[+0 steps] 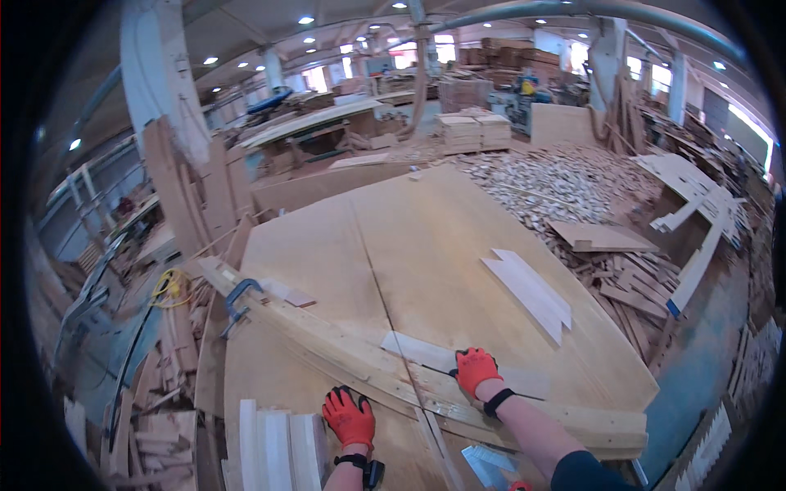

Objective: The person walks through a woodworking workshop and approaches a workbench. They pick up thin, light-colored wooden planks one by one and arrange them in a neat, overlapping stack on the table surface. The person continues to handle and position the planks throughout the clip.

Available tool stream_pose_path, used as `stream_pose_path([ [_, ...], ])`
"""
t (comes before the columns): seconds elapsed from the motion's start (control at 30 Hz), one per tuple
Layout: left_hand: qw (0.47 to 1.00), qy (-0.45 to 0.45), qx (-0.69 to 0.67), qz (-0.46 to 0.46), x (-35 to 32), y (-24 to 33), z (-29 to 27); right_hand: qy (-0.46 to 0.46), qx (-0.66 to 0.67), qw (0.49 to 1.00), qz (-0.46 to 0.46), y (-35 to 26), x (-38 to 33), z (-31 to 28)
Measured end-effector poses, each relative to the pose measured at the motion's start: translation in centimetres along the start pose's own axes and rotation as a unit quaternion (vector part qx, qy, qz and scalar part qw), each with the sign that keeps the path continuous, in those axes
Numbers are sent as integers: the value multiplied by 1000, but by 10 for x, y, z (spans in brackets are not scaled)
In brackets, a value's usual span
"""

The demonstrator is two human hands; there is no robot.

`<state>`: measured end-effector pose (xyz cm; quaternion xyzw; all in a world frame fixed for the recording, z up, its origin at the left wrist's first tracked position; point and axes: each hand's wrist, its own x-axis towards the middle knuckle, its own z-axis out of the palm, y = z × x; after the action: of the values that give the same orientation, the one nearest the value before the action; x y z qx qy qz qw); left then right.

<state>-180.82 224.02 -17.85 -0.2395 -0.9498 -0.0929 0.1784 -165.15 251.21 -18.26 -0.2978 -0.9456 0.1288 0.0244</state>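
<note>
A worker's 2 hands in orange-and-black gloves press down on a long pale wooden guide rail [393,372] lying diagonally across a broad plywood workbench [434,245]. The left hand [350,417] rests flat, fingers spread, grasping nothing, at the rail's near edge. The right hand [475,370] lies palm-down on a thin light strip [426,352] atop the rail, not clenched. A blue metal clamp [237,299] pins the rail's far end. 2 short pale boards [530,292] lie well apart to the right.
</note>
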Motion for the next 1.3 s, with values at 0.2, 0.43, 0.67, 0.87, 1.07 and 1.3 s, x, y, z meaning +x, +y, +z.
stream_pose_path([
  [0.2, 999, 31, -16, 5, -47, -18, 22, 6, 4, 1000, -21, 11, -22, 49],
  [0.43, 999, 48, -7, 20, -172, -31, 3, -39, 64, 996, -37, 46, -135, 49],
  [0.67, 982, 41, -181, -34, -221, -48, -14, 35, 0, 999, 0, 84, -188, 70],
  [0.87, 993, 36, -54, 103, -182, 38, -57, -46, 77, 996, -10, 109, -291, 50],
  [1.07, 971, -200, 125, 47, -153, 106, -32, -159, -12, 984, 77, 169, -382, 29],
  [1.3, 838, -383, -52, 385, -184, 156, -80, -180, 18, 980, 76, 193, -412, 33],
])
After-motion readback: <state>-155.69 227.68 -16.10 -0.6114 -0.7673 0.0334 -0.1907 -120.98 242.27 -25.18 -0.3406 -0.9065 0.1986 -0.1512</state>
